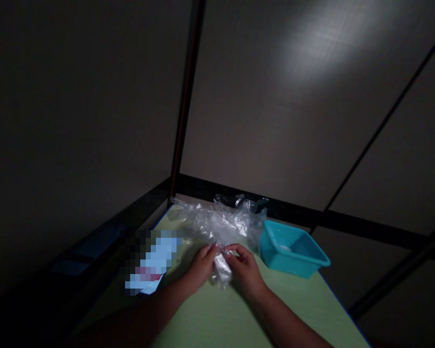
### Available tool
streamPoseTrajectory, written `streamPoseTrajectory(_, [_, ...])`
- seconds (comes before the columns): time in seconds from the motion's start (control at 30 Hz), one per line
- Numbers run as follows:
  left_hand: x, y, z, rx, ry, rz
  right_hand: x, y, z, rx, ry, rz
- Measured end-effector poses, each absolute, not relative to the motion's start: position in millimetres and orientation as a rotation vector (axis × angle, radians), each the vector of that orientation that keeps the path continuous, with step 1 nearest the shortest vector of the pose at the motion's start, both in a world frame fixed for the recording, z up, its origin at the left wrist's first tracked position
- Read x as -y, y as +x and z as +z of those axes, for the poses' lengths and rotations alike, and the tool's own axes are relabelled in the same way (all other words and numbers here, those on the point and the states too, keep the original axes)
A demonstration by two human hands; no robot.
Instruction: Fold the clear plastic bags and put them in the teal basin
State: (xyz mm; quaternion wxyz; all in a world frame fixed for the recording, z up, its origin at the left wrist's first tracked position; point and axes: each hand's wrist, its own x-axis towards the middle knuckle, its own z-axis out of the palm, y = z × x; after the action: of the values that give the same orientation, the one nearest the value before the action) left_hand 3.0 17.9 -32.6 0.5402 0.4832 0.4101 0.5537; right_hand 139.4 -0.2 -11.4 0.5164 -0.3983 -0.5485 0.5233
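Over the middle of a pale green table (203, 319), my two hands pinch a crumpled clear plastic bag (223, 270) between them. My left hand (202, 263) grips its left side with thumb and fingers together. From the right, my right hand (243, 266) holds the bag's upper edge, its fingers bent inward. Whether anything lies inside the bag I cannot make out. Just beyond my fingertips spreads a loose heap of clear plastic bags (217, 220), shiny and wrinkled.
A turquoise plastic basin (293, 266) stands right of the heap, near the table's right edge; something pale lies inside. To the left is a light blue item (155, 261), partly pixelated. Dark panelled walls (261, 121) meet in a corner behind the table.
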Motion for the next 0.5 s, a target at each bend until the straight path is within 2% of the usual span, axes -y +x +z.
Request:
streamPoseTrajectory(0.13, [-20.5,-3.6,-25.5,-1.030,1.242,1.316,4.4,138.3,-34.7,1.463,-0.973,1.060])
streamPoseTrajectory(0.5, [-12.7,-6.8,-9.6,-1.133,1.356,1.219,9.3,138.1,-32.9,1.848,-1.016,0.551])
